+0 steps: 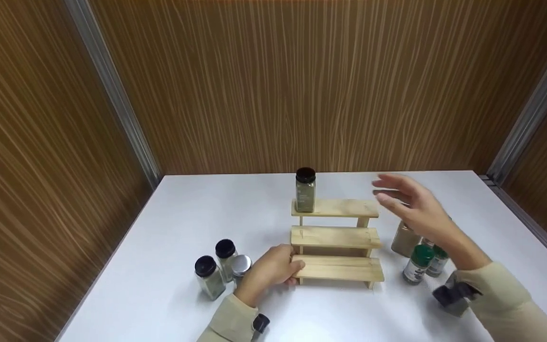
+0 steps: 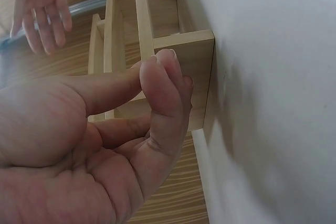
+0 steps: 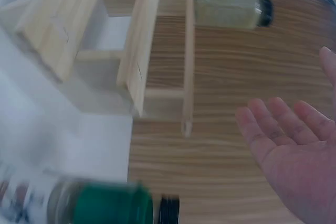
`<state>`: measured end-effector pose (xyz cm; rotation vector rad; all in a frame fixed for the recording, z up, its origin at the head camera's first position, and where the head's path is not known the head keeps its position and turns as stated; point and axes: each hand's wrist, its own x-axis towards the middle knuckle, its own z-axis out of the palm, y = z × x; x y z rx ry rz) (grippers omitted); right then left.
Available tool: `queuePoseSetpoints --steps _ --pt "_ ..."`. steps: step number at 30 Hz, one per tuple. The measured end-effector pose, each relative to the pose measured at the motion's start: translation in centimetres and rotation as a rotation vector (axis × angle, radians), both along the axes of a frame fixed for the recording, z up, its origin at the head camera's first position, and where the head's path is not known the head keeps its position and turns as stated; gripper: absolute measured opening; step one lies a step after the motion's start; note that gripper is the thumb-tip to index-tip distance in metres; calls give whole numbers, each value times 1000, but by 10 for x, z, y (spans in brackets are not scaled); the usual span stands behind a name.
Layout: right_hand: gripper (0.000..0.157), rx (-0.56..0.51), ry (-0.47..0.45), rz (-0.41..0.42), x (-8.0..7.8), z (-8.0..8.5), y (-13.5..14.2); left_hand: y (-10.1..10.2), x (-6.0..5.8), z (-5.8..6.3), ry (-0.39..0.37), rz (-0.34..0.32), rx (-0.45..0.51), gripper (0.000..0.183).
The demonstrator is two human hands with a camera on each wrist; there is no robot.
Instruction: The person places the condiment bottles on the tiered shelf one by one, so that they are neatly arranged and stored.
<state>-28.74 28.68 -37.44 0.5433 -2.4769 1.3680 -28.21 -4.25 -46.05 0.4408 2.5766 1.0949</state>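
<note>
A three-step wooden rack (image 1: 335,268) stands on the white table. My left hand (image 1: 271,267) holds the left end of its lowest step between thumb and fingers; the left wrist view shows this pinch on the rack's side panel (image 2: 191,61) from close by. A spice jar with a black lid (image 1: 306,195) stands upright at the left end of the top step. To the right of that step my right hand (image 1: 418,206) hovers, fingers spread and slightly bent, holding nothing. In the right wrist view its palm (image 3: 302,161) is bare, apart from the rack.
Left of the rack stand two black-lidded jars (image 1: 210,280) (image 1: 226,259) and a silver-lidded jar (image 1: 241,266), partly behind my left hand. Under my right forearm are green-capped jars (image 1: 418,266) and a brown-filled jar (image 1: 404,241). Wood-grain panels (image 1: 273,95) enclose the table.
</note>
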Motion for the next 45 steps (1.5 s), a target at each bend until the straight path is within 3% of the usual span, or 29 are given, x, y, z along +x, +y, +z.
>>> queuePoseSetpoints --steps 11,21,27,34,45 --pt "42 10 57 -125 62 -7 64 -2 2 3 -7 -13 9 17" --pt "32 20 -27 -229 107 -45 98 -5 2 4 20 -32 -10 18" --pt "39 85 -126 -275 120 -71 103 -4 2 3 26 -38 -2 21" --pt "59 136 -165 -297 126 -94 107 -3 3 3 25 -37 -10 24" --pt "58 174 -298 -320 130 -106 116 -4 3 3 11 -28 -2 20"
